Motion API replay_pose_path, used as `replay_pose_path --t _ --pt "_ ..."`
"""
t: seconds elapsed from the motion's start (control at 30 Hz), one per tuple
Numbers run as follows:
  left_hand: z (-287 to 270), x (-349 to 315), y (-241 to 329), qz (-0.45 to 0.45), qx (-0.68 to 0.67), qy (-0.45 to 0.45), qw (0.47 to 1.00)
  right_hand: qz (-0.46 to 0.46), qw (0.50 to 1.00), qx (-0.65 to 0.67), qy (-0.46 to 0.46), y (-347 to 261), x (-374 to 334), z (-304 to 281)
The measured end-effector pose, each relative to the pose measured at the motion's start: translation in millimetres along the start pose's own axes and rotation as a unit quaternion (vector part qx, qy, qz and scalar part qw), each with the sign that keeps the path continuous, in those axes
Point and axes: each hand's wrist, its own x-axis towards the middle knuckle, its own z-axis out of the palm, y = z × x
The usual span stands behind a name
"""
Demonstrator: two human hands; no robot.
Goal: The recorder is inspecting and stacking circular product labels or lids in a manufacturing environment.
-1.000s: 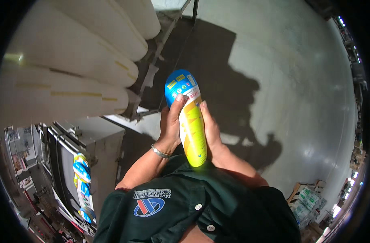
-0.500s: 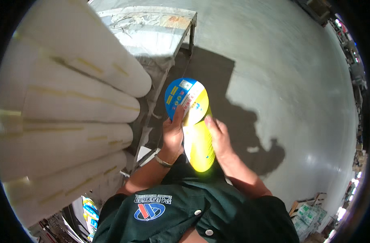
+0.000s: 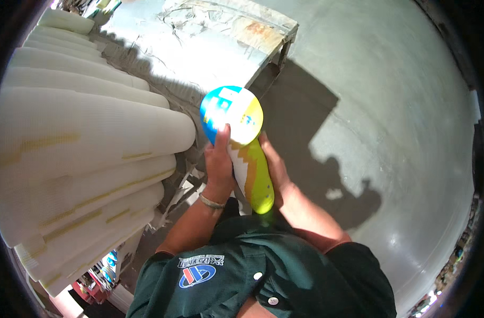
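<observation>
In front of my body is a long, rounded yellow-green and white column (image 3: pixel 257 180) with a round printed face (image 3: pixel 241 115) in blue, white and yellow at its far end. Whether it is one piece or a stack cannot be made out. My left hand (image 3: pixel 219 167) grips its left side, the thumb resting on the round face. Along the right side is my right hand (image 3: pixel 276 168), its fingers closed round the column and partly hidden behind it. Strong light washes out part of the print.
Several thick white rolls (image 3: pixel 109 119) lie side by side on the left. Beyond them stands a low table (image 3: pixel 221 37) with a wrinkled, stained cover. Grey floor (image 3: pixel 401 132) stretches to the right, with my shadow (image 3: pixel 326 185) on it. Clutter lines the lower left.
The view has shifted, showing more rolls and more of the table. The column is tilted slightly differently in my hands. My right hand has slid lower along its side.
</observation>
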Motion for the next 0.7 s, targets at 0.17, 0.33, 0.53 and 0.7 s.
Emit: replay_pose_path --t 0.17,0.33,0.53,0.7 --pt "-14.6 66.2 -14.4 0.076 0.019 0.117 0.990 -0.060 0.975 -0.206 -0.050 -52.5 39.8 -26.8" --pt "-5.6 71.3 -17.9 0.134 0.137 0.072 0.979 -0.100 0.991 -0.082 -0.024 -24.0 57.4 -30.1" --pt "-36.1 81.5 -16.6 0.063 0.187 -0.076 0.977 -0.064 0.972 -0.216 -0.070 -72.2 104.8 -2.4" --pt "-32.8 100.2 -12.3 0.101 0.141 -0.049 0.984 -0.163 0.910 -0.373 -0.085 -63.6 141.6 10.5"
